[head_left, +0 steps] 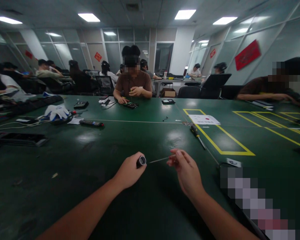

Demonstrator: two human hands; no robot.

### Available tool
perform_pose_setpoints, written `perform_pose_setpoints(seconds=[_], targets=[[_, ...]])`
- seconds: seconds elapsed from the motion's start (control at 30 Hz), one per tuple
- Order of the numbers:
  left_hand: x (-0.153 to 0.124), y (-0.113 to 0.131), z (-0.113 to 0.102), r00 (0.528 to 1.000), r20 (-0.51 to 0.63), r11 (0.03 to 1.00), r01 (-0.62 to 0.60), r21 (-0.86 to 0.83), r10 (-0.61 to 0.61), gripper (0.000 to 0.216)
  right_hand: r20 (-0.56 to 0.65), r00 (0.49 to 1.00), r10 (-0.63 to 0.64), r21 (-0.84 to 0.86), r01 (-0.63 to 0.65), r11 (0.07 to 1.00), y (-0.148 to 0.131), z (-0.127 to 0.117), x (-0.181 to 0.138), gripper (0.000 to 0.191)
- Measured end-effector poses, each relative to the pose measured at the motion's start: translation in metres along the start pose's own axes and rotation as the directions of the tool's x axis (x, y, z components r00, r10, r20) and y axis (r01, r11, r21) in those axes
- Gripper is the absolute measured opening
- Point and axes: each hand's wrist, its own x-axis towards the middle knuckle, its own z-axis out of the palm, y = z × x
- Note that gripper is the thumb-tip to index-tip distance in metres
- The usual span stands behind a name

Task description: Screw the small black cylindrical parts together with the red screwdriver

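Note:
My left hand (131, 170) is wrapped round a black cylindrical tool (141, 161), whose round end with a pale metal ring faces me. Most of its body is hidden by the fingers. Opposite it, my right hand (185, 166) pinches a thin metal rod (158, 160), like a long screwdriver bit. The rod's free tip points left at the tool's end, with a small gap between them. Both hands are above the green tabletop (90, 186). Beyond my right hand lies a screwdriver (198, 136) with a black and yellow handle.
A black pen-shaped tool (91, 123) and white gloves (57, 112) lie left. A paper sheet (204, 119) overlaps yellow tape (236, 153). A dark-edged object (256, 200), mostly pixelated, stands right. Across the table, a person (132, 80) handles a small device (130, 105).

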Motion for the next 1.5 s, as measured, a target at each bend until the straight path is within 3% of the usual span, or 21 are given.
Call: perform_pose_setpoints(seconds=[0.2,0.5,0.67,0.77,0.97,1.23,1.33,1.43,1.5], targets=[[0.000,-0.001,0.002,0.998,0.004,0.997,-0.055,0.057,0.055,0.003,0.171,0.984,-0.058,-0.212,0.094,0.973,-0.002,0.010,-0.014,0.036],[0.000,0.003,0.000,0.998,0.004,0.995,-0.065,0.082,0.065,0.005,0.244,0.966,-0.087,-0.323,0.165,0.932,0.006,0.006,-0.016,0.031],[0.001,-0.002,0.002,0.997,-0.026,0.992,-0.063,0.108,0.066,0.005,0.286,0.954,-0.085,-0.261,0.163,0.951,0.003,0.010,-0.020,0.027],[0.002,-0.003,0.003,0.996,-0.013,0.984,-0.083,0.160,0.086,0.005,0.292,0.952,-0.094,-0.268,0.175,0.947,-0.001,0.013,-0.023,0.038],[0.003,-0.003,0.002,0.994,-0.002,0.972,-0.104,0.213,0.107,0.005,0.120,0.991,-0.062,-0.202,0.086,0.976,0.004,0.013,-0.018,0.033],[0.001,-0.004,0.012,0.979,0.139,0.945,-0.182,0.273,0.149,0.003,0.077,0.997,-0.021,-0.213,0.037,0.976,0.022,0.007,-0.006,0.038],[0.000,-0.001,0.013,0.976,0.138,0.937,-0.201,0.284,0.168,0.003,0.043,0.991,0.127,-0.069,-0.124,0.990,0.022,0.006,-0.002,0.037],[0.000,0.001,0.012,0.981,0.084,0.938,-0.190,0.289,0.172,0.003,0.085,0.941,0.328,0.144,-0.337,0.930,0.018,0.003,0.004,0.037],[0.001,0.000,0.011,0.988,0.049,0.949,-0.155,0.276,0.147,0.004,0.080,0.950,0.301,0.179,-0.310,0.934,0.016,0.002,0.006,0.035]])
